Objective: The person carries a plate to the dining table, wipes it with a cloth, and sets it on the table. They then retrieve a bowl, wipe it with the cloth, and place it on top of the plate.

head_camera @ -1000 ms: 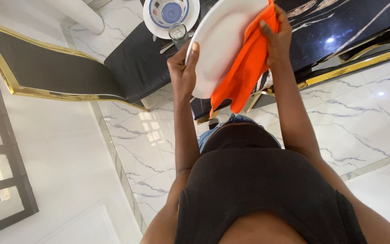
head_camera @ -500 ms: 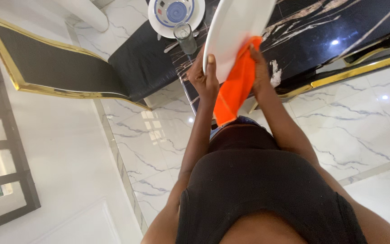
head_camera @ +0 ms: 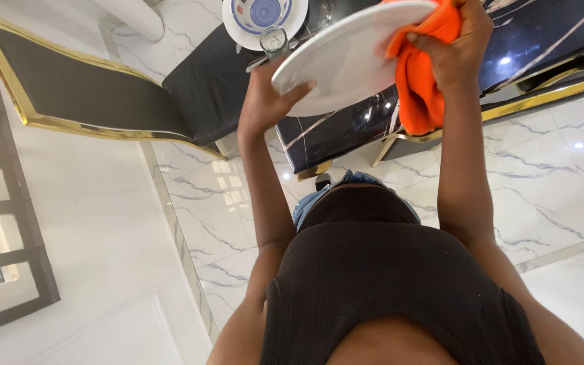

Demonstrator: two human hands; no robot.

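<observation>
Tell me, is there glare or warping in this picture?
Head view: bright lamp spots glare on the glossy black table and marble floor; the wide lens bends the chair; the white plate, orange cloth and both hands, left hand, right hand, look reasonably sharp.

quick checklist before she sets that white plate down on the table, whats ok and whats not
1. Left hand grips the white plate at its rim: ok.
2. Right hand holds the orange cloth against the plate's far edge: ok.
3. Plate level: not ok, it is tilted.
4. Cloth clear of the black marble table: cannot tell, it hangs low.
5. Glass and blue patterned bowl stand close by the plate: not ok, tight.
</observation>
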